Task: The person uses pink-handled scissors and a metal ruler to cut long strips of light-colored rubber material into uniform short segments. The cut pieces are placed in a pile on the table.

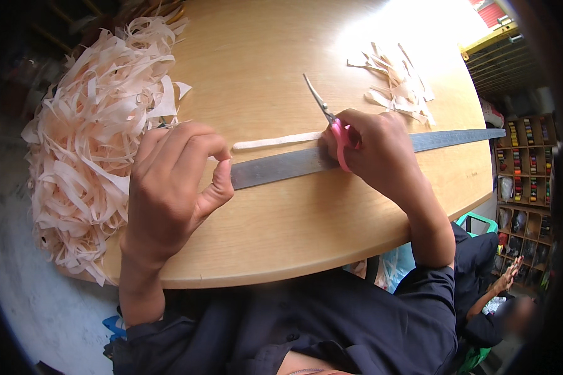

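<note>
A thin cream strip (275, 141) lies on the round wooden table (281, 231), along the far edge of a long metal ruler (281, 166). My left hand (172, 187) pinches the strip's left end between thumb and fingers, just above the ruler's left end. My right hand (375, 150) rests on the ruler's middle and grips pink-handled scissors (331, 122), blades pointing away, next to the strip's right end.
A big heap of pale cream strips (94, 137) covers the table's left edge. Several cut strips (400, 84) lie at the far right. Another person (500, 294) sits low at the right, near shelves of small coloured items (525, 162).
</note>
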`<state>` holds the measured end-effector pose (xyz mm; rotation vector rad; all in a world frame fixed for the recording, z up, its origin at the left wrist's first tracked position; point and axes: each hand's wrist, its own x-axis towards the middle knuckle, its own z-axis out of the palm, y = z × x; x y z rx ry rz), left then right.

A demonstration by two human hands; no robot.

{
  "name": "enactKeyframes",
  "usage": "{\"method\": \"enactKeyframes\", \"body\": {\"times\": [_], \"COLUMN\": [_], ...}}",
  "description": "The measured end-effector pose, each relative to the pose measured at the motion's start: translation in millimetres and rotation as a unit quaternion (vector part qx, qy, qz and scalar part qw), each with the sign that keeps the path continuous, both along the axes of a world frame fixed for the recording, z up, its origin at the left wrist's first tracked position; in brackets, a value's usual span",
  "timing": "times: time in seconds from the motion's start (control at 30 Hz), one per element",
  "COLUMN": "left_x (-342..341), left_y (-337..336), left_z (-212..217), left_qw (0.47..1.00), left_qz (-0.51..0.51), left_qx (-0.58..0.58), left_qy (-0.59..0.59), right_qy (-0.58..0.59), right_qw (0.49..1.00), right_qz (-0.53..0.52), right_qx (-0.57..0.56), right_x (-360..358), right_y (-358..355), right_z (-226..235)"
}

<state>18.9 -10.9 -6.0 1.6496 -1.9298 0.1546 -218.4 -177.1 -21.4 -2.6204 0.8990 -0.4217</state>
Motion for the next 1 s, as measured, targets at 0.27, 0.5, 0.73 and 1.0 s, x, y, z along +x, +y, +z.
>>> {"method": "enactKeyframes", "body": {"times": [0.27, 0.5, 0.73, 1.0], "left_x": [-2.6, -10.8, -21.8, -30.9], "left_y": [0.7, 2.8, 3.3, 0.4], "left_z": [-2.6, -6.4, -10.0, -13.5], "left_qw": [1.000, 0.993, 0.951, 0.939], "left_qz": [-0.007, -0.049, -0.077, -0.113], "left_qx": [0.023, 0.070, 0.132, 0.122], "left_qy": [0.001, 0.086, 0.270, 0.301], "right_qy": [-0.069, -0.055, -0.261, -0.136], "right_qw": [0.981, 0.930, 0.926, 0.899], "right_qz": [-0.179, -0.361, 0.023, 0.107], "right_qx": [0.032, -0.046, 0.273, 0.402], "right_x": [-29.5, -65.0, -5.0, 9.5], "right_y": [-43.9, -89.7, -10.5, 36.5], "right_z": [14.9, 33.3, 14.5, 17.1]}}
